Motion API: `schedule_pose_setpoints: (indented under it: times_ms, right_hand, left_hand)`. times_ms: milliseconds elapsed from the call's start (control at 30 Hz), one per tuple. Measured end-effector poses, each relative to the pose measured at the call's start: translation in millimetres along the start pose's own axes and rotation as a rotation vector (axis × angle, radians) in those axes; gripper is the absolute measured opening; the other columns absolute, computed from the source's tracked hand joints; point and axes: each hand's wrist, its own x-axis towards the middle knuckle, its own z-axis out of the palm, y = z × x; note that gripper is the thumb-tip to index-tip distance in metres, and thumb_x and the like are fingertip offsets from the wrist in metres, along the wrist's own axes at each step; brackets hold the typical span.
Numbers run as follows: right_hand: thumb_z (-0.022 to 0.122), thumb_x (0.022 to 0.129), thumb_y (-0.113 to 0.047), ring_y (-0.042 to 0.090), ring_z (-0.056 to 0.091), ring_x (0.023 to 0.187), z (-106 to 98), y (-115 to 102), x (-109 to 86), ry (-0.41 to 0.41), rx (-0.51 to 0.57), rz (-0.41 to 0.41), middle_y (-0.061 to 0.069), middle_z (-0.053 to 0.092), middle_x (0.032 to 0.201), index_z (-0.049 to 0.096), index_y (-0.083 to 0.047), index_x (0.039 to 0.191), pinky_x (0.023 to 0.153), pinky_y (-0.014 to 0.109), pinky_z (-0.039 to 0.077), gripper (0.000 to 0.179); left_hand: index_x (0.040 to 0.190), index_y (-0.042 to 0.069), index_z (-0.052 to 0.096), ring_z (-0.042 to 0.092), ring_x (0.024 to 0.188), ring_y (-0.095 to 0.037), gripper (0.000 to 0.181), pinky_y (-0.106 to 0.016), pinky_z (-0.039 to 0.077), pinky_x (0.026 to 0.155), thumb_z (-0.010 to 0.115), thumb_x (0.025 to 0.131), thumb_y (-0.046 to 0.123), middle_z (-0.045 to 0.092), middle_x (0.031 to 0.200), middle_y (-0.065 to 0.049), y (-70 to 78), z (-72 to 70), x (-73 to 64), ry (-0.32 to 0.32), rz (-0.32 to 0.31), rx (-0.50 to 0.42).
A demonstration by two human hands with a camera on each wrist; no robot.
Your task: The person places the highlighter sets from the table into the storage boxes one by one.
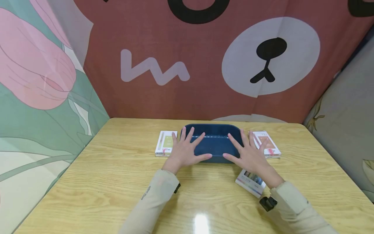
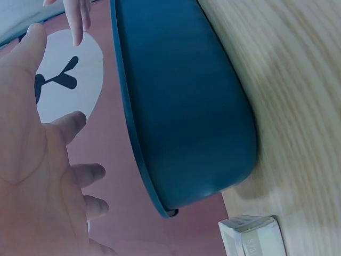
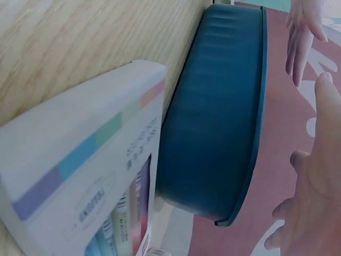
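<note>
Blue tray (image 1: 216,148): set on the wooden counter (image 1: 102,182), between the green-panelled box (image 1: 167,143) and the orange-panelled box (image 1: 270,145).
Left hand (image 1: 184,152): spread wide above the tray's left end.
Right hand (image 1: 249,156): spread wide above the right end.
Striped white box (image 1: 247,184): lying askew near the tray's front right corner, showing pens (image 3: 122,224) inside.

Blurred lettering (image 3: 97,196) on pen box (image 3: 109,160)

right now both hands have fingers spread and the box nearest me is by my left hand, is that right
Not quite: the box nearest you is by your right hand, not your left hand; the head view shows it. Both hands do have fingers spread.
</note>
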Motion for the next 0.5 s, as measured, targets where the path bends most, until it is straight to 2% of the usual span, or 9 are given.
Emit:
schedule_pose_setpoints:
  times_ms: [200, 500]
  right_hand:
    - [0.038, 0.08, -0.068, 0.049, -0.004, 0.126, 3.1, 2.8, 0.4, 0.003, 0.014, -0.001, 0.025, 0.003, 0.144, 0.015, -0.024, 0.145, 0.081, 0.068, -0.019, 0.081]
    - [0.046, 0.082, -0.061, 0.048, -0.001, 0.127, 6.6, 15.1, 3.6, 0.025, 0.094, -0.037, 0.025, 0.007, 0.144, 0.021, -0.024, 0.143, 0.087, 0.07, -0.006, 0.076]
  left_hand:
    - [0.143, 0.034, 0.017, -0.002, 0.131, -0.038, 0.083, -0.064, 0.003, 0.095, 0.027, 0.074, 0.079, 0.011, 0.147, -0.012, -0.8, 2.8, -0.2, 0.003, 0.008, -0.014]
    - [0.143, 0.033, 0.016, 0.003, 0.132, -0.035, 0.08, -0.062, 0.005, 0.096, 0.03, 0.076, 0.076, 0.011, 0.147, -0.012, -4.1, 5.0, -0.1, 0.005, 0.038, -0.093]
